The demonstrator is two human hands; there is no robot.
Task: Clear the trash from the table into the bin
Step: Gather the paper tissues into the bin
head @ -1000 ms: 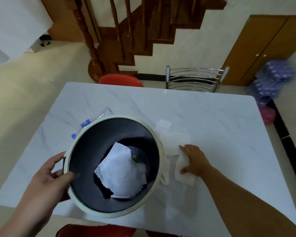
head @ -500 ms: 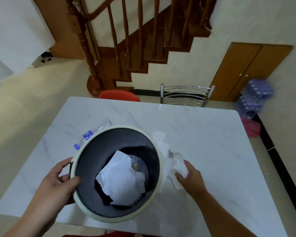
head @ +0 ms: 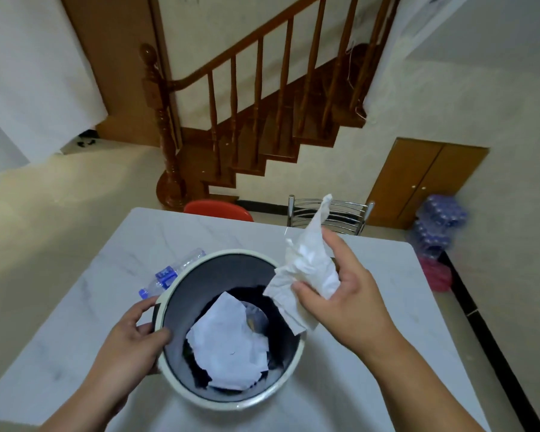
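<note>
A round bin with a cream rim and dark inside stands tilted toward me over the white marble table. Crumpled white paper lies inside it. My left hand grips the bin's left rim, thumb inside. My right hand is shut on a bunch of white tissues, held above the bin's right rim. A crushed clear plastic bottle with a blue label lies on the table just behind the bin's left side.
A red chair and a metal-backed chair stand at the table's far edge. A wooden staircase rises behind. At the right wall lie packs of bottles and a pink bag.
My right hand has gathered the tissues off the table and lifted them up over the bin's right rim. The view has tilted upward. My left hand still holds the bin.
</note>
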